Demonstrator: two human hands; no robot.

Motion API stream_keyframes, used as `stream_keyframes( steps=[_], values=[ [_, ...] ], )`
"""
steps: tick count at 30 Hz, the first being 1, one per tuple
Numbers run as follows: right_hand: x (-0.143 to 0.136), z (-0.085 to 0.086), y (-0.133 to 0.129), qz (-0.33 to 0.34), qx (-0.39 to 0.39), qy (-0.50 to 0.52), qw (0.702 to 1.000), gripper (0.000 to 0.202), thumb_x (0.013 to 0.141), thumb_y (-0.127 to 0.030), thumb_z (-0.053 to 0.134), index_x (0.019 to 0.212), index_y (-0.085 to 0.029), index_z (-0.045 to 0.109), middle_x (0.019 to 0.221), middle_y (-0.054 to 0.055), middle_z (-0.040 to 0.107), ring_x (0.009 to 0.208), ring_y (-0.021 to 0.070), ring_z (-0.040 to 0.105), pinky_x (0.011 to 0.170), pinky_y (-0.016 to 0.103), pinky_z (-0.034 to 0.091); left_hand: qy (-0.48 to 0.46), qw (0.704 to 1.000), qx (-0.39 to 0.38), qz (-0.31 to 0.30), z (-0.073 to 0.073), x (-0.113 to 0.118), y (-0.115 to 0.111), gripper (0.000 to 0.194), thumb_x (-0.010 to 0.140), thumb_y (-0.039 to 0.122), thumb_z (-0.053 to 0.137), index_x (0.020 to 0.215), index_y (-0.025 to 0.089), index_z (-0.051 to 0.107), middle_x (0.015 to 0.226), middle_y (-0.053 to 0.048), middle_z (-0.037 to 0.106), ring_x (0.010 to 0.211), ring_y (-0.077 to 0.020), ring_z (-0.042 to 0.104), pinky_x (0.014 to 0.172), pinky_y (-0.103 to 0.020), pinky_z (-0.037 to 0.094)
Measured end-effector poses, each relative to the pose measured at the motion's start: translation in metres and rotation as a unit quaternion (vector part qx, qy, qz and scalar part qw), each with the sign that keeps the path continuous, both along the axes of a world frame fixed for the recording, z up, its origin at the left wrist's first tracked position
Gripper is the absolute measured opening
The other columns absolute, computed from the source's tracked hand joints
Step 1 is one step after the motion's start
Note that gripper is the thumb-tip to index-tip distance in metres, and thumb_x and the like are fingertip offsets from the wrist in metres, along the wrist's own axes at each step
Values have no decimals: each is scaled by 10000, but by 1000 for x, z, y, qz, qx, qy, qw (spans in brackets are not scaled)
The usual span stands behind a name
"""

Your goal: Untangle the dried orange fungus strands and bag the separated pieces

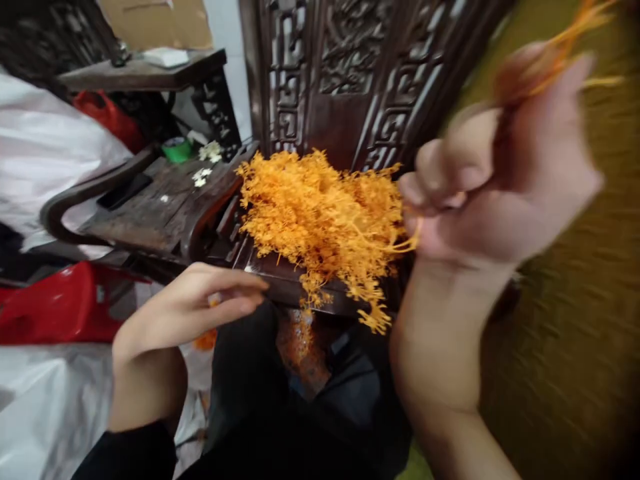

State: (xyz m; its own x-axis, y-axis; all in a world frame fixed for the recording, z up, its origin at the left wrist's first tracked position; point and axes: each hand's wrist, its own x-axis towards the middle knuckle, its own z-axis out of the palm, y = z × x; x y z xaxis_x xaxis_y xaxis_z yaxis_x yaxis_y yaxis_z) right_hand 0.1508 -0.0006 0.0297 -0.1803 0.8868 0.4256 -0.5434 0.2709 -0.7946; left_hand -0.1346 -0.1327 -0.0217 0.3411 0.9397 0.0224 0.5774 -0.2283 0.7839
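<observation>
A heap of orange artificial flower sprigs (315,207) lies on the dark carved wooden chair in front of me, some branches hanging over its front edge. At the right my right hand (515,180) is raised and closed, blurred by motion. Thin orange stems (565,50) stick out between its thumb and forefinger, and more stems run from its curled lower fingers toward the heap. My left hand (195,303) hovers left of the heap above my knee. Its fingers are stretched out, the thumb a little apart, with nothing visible between them.
A wooden side stand (135,213) on the left carries a green tape roll (177,149) and small pale flower pieces (203,177). Behind it are a cardboard box (157,27) and a red bag (107,120). A red plastic stool (55,307) and white sacking (55,400) lie at the lower left.
</observation>
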Motion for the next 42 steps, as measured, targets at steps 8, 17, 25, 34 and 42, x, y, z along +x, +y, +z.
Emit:
stream_keyframes(
  steps=[8,17,25,34,42],
  values=[
    [14,-2,18,-78,111,94,986,190,949,-535,693,983,-348,686,573,-62,290,434,103,194,384,243,264,130,954,267,-29,34,144,137,466,937,356,709,1378,206,695,905,-84,795,796,-252,724,796,-361,543],
    [43,-13,52,-189,72,83,976,337,864,-576,761,1042,-294,712,883,7,648,772,138,611,711,279,554,-84,980,178,-38,62,131,182,407,972,454,665,1245,176,781,1197,-125,796,871,-210,773,708,-289,573],
    [26,-32,47,-150,156,-230,949,307,883,-430,812,1098,-224,736,1042,33,727,974,164,662,903,326,541,-100,940,317,77,42,138,200,444,831,43,587,1220,169,759,1100,-88,783,1012,-216,709,939,-374,583],
    [18,-39,57,-161,73,-97,979,215,970,-464,699,1105,-297,706,728,-37,551,557,96,478,565,275,456,-313,933,168,-52,34,138,208,923,813,153,783,1624,285,360,1261,-108,703,1009,-190,717,876,-311,588],
    [42,-31,52,-215,128,97,963,77,921,-420,679,966,-373,720,647,-28,367,480,120,166,400,295,250,40,939,190,-283,17,152,207,269,844,312,741,1056,150,707,1063,-105,758,992,-281,711,937,-444,554]
  ],
)
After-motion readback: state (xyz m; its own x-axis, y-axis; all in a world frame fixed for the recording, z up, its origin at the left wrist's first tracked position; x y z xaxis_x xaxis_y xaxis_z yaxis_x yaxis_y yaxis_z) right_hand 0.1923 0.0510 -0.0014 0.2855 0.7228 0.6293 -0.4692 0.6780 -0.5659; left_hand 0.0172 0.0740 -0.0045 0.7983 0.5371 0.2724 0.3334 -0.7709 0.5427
